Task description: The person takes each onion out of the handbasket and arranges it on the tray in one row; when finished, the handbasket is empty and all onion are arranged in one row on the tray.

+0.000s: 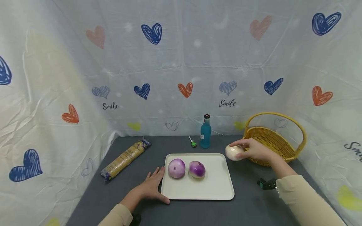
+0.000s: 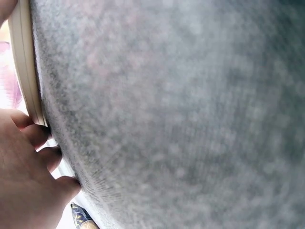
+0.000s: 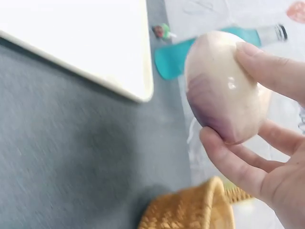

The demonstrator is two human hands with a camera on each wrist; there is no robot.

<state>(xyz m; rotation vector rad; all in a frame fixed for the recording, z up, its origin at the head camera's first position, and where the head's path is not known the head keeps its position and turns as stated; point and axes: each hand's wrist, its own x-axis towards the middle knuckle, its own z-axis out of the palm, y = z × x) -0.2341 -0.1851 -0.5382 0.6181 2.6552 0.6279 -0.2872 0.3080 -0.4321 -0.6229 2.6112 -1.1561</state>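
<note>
My right hand pinches a purple-and-white onion between thumb and fingers, in the air just right of the tray. In the right wrist view this onion shows a pale side and a purple streaked patch. Two more purple onions, one on the left and one nearer the middle, lie on the white rectangular tray. Against the tray's left edge rests my left hand, its fingers spread and its thumb by the near left corner. The left wrist view shows fingertips beside the tray's rim.
A yellow wicker basket with a tall handle stands behind my right hand. Beyond the tray are a blue bottle and a green lollipop. A long yellow package lies on the left of the grey table.
</note>
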